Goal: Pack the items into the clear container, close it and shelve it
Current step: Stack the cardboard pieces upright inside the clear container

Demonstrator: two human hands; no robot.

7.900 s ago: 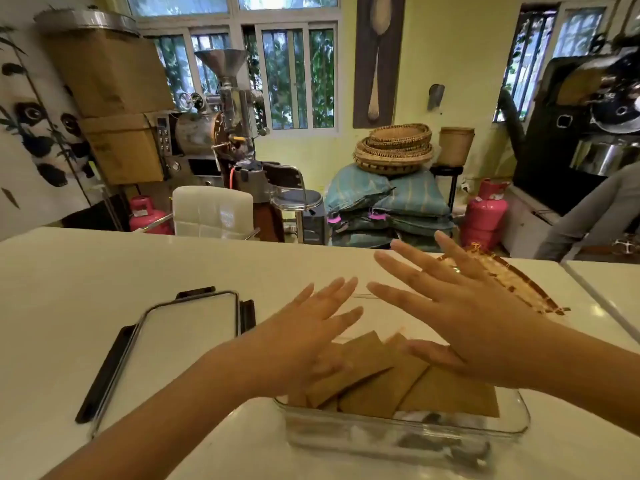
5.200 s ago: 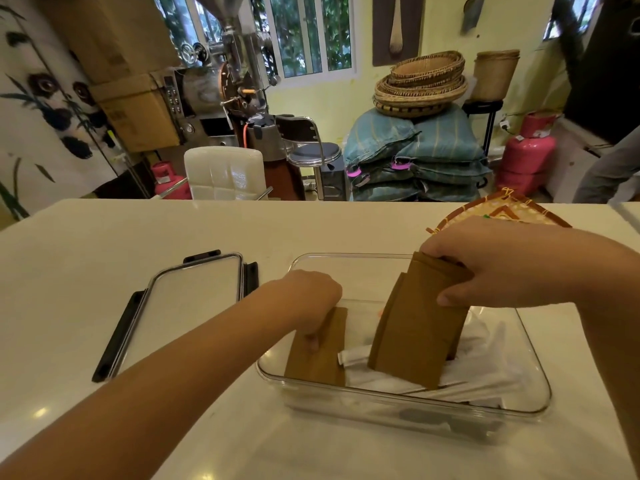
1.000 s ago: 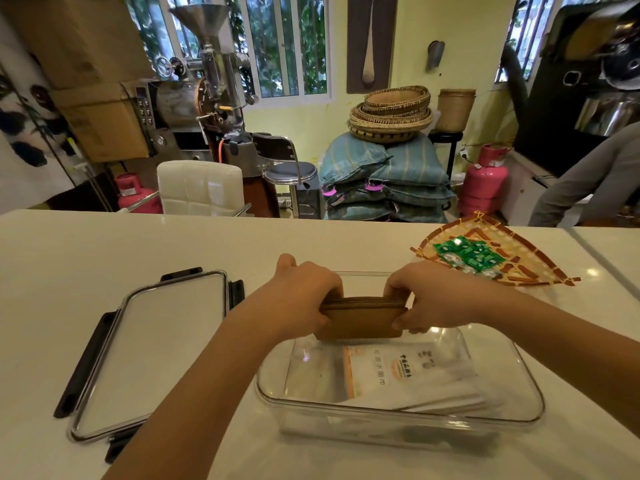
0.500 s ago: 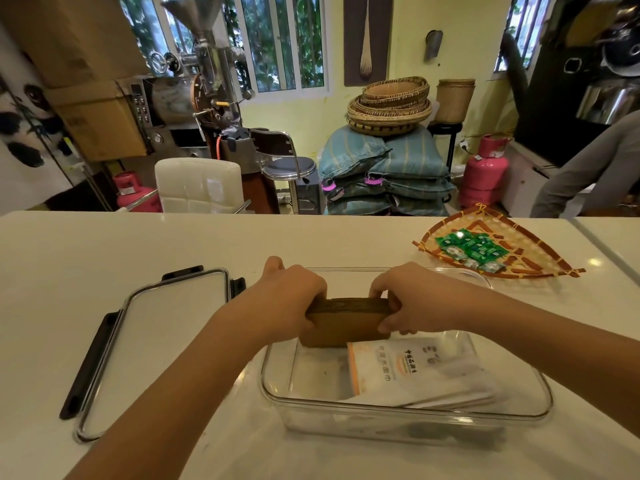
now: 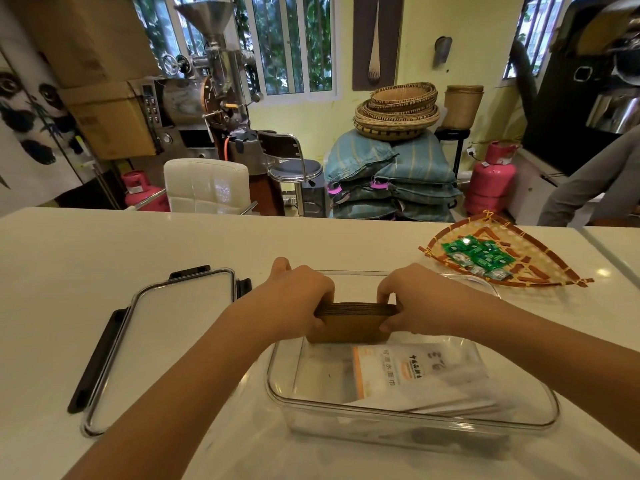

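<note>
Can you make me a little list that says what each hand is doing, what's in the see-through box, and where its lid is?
left hand: grips the left end of the brown stack
right hand: grips the stack's right end
brown stack: flat brown pieces held upright on edge, at the far part of the clear container
inside container: white packets lying flat
lid: off, flat on the counter, left of the container
woven tray: far right, holds small green packets
</note>
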